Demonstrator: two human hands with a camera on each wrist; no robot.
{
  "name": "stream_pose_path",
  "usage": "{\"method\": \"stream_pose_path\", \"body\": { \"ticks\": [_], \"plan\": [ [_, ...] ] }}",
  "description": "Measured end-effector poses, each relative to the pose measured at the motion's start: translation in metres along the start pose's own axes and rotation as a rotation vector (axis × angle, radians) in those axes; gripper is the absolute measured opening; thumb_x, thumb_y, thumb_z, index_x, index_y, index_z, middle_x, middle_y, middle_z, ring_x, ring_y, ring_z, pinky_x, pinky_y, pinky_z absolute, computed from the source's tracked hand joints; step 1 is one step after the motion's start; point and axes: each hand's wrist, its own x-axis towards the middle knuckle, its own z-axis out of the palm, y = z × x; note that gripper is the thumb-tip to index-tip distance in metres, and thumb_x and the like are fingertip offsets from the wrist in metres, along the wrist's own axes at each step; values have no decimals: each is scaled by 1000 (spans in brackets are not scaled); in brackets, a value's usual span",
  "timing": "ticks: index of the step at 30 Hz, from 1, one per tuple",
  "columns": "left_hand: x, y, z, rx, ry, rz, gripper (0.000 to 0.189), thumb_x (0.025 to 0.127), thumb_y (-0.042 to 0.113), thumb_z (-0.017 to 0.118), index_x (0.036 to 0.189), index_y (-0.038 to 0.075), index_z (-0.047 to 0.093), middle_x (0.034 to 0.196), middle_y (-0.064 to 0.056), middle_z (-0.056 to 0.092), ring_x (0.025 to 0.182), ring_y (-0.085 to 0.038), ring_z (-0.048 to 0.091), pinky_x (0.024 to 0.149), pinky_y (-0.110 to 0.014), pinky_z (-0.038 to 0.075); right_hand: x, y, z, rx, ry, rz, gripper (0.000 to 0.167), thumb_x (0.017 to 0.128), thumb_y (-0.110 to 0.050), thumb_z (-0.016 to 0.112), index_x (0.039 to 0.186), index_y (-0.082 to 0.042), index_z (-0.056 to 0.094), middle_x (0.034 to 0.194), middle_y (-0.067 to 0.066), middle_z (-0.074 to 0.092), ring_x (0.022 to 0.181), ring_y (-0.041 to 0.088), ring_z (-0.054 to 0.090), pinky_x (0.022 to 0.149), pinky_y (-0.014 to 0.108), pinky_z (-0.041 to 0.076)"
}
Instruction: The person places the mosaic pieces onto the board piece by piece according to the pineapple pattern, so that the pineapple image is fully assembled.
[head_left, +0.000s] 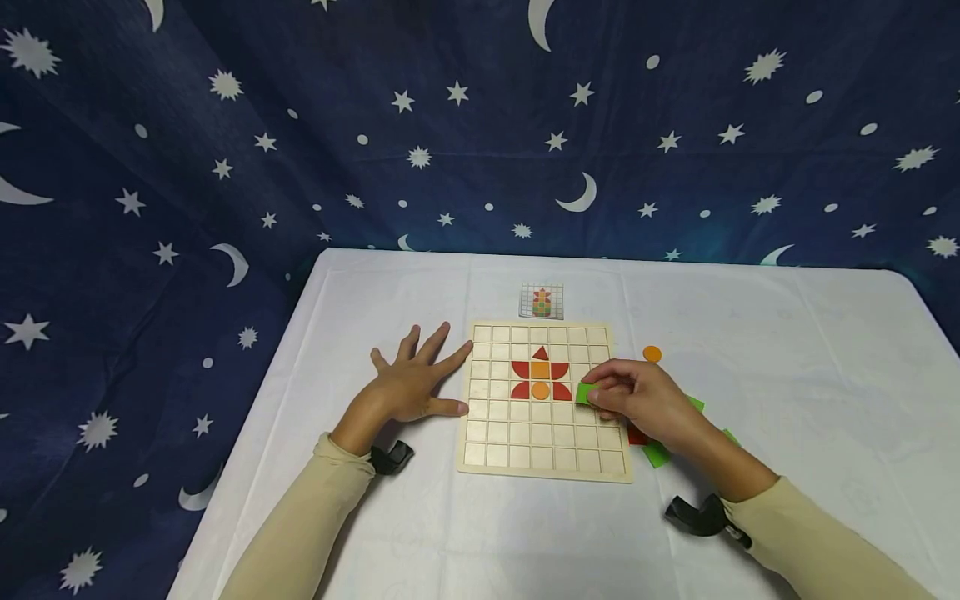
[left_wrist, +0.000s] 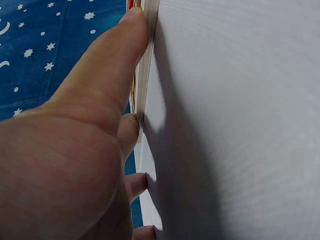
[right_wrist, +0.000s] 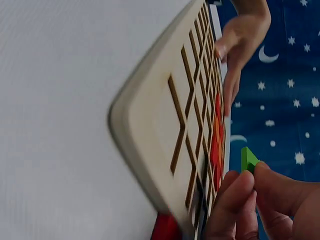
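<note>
A wooden grid board point(head_left: 495, 454) lies on the white table. Near its upper middle sit a red triangle point(head_left: 541, 354), an orange square point(head_left: 540, 370), an orange circle point(head_left: 540, 391) and several red quarter-round pieces point(head_left: 561, 392). My right hand point(head_left: 652, 404) pinches a green tile point(right_wrist: 247, 160) between thumb and fingers, over the board's right side. Spread flat, my left hand point(head_left: 412, 379) touches the board's left edge with thumb and index finger; the left wrist view shows the thumb point(left_wrist: 120, 50) at that edge.
A small pattern card point(head_left: 542, 302) lies behind the board. To the right are an orange circle piece point(head_left: 652, 354), several green pieces point(head_left: 657, 454) and a red piece point(head_left: 637, 435), partly under my right hand. A dark blue star-patterned cloth point(head_left: 480, 183) hangs behind the table.
</note>
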Motion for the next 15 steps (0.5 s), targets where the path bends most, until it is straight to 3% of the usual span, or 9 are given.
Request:
{"method": "stream_pose_path", "body": {
  "ticks": [5, 12, 15],
  "plan": [
    [0, 0, 0, 3, 0, -2, 101, 82, 78, 64, 163, 44, 13, 174, -4, -4, 157, -49, -3, 101, -92, 8, 3, -1, 12, -73, 8, -33, 23, 88, -18, 81, 107, -8, 74, 89, 6, 71, 77, 19, 67, 63, 27, 54],
    [1, 0, 1, 15, -2, -8, 101, 81, 79, 63, 163, 45, 13, 174, -4, -4, 157, -49, -3, 100, -92, 8, 7, -5, 25, -134, 19, -63, 15, 88, -15, 79, 102, -16, 76, 89, 2, 73, 81, 18, 67, 74, 25, 54],
    [1, 0, 0, 13, 1, -8, 101, 81, 78, 64, 163, 44, 13, 174, -4, -4, 157, -49, -2, 100, -92, 8, 8, -7, 29, -126, 10, -75, 15, 88, -13, 79, 103, -14, 76, 88, 3, 73, 76, 19, 70, 74, 26, 56]
  ]
}}
